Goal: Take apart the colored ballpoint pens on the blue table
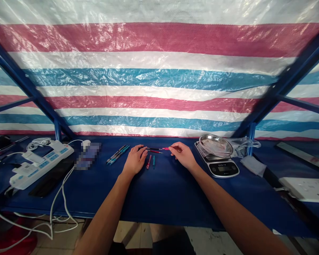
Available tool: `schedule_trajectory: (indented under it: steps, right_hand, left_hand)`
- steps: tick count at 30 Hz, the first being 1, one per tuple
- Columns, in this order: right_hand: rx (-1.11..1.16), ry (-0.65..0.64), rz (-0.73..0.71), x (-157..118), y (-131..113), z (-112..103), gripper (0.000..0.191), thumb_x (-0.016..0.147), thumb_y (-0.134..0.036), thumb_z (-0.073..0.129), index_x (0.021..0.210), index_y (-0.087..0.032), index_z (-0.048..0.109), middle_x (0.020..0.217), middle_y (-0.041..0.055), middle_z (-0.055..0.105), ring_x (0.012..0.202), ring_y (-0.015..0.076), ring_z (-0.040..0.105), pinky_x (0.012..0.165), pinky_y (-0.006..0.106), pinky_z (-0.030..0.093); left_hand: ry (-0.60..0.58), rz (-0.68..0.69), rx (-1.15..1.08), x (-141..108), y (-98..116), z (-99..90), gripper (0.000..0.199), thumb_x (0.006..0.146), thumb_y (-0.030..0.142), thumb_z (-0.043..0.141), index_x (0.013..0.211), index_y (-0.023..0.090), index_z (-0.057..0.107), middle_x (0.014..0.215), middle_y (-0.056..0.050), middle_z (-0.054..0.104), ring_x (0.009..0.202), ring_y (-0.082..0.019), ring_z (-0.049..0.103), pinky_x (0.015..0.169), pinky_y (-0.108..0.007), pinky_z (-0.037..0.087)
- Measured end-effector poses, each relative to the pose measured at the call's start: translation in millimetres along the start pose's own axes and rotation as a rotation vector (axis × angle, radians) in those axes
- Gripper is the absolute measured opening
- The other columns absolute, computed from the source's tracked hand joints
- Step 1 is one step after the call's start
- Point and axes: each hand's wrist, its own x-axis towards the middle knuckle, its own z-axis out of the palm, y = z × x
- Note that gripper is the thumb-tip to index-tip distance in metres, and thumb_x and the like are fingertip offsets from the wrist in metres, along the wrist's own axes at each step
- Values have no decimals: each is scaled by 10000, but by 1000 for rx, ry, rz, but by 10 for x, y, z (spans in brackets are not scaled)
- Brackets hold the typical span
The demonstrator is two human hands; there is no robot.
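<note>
My left hand [134, 160] rests on the blue table, thumb and index finger closed at the left end of a dark pen refill [154, 148]. Pinched between the thumb and fingers of my right hand [183, 154] is a small pink pen part [165, 148], level with the refill's right end; whether the two touch is too small to tell. A red refill [156, 152] lies just below the dark one. Nearer to me are a red pen barrel piece [148, 162] and a teal pen barrel piece [153, 162], side by side.
Several pens [118, 154] lie left of my left hand. Farther left are a white power strip [42, 164], a dark phone [51, 179] and loose white cables [63, 191]. On the right stands a kitchen scale [223, 168] with a metal bowl [216, 145]. A striped tarp [159, 78] hangs behind.
</note>
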Motion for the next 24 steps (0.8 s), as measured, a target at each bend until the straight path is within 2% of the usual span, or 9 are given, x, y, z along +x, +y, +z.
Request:
schedule_trajectory:
  steps: [4,11,18,24]
  right_hand:
    - [-116,-39,-100,-68,-70,99,276,899,-508,778,945,-239,737,920,34,775,763,197,706,719,324,582]
    - [-126,-126,-112,-117,-87,135,337,927,-569,751,868,-240,704,722,-3,682,627,174,621,587,292,514]
    - [-143,-169,-160,-134,-107,144,223,953,-468,739,929,-246,732,838,7,745,682,176,652,655,302,525]
    - [-354,-300,-285,-211,-190,183,99,944,-351,755,957,-260,717,885,5,775,762,196,693,705,311,503]
  left_hand:
    - [19,-1,-41,13,1,-6,440,1133,458,440,1369,230,733,1399,-139,660,1303,-306,620,1180,-529,486]
    - [97,-34,23,31,16,-67,338,1096,396,507,1170,221,786,1031,-115,728,1034,-291,690,972,-458,577]
    - [-44,-155,37,19,83,-130,335,1080,436,543,1187,252,802,870,-73,786,785,-265,732,728,-360,530]
    - [-133,-119,-74,11,193,-167,320,1056,414,573,1222,265,803,782,-33,775,722,-239,730,674,-332,505]
